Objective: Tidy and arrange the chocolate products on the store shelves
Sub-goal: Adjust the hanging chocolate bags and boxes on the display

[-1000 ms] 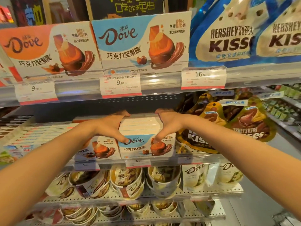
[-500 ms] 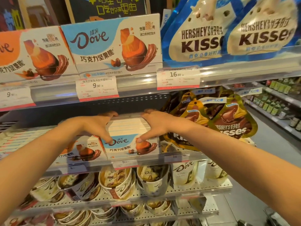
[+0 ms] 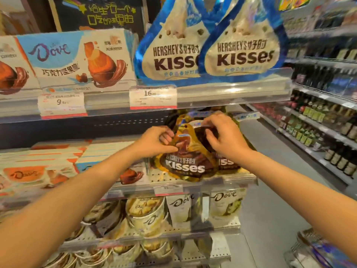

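Gold-and-brown Hershey's Kisses bags (image 3: pixel 185 163) stand at the right end of the middle shelf (image 3: pixel 228 179). My left hand (image 3: pixel 154 142) pinches the left edge of the front bag, fingers curled. At the bags' upper right, my right hand (image 3: pixel 224 134) grips the top of a bag, its fingers hooked over the dark foil. Left of the bags lie stacks of Dove boxes (image 3: pixel 58 167), blue and orange, with neither hand on them. The picture is blurred.
The upper shelf carries large Dove boxes (image 3: pixel 81 59) and blue-white Kisses bags (image 3: pixel 239 49) behind price tags (image 3: pixel 152 97). Dove tubs (image 3: pixel 144 211) and pouches (image 3: pixel 226 204) fill the lower shelves. An aisle floor (image 3: pixel 270 171) and bottle shelves (image 3: pixel 328 132) lie to the right.
Both hands have let go of the blue Dove box stack and moved right onto the gold Kisses bags. The view has swung to the right.
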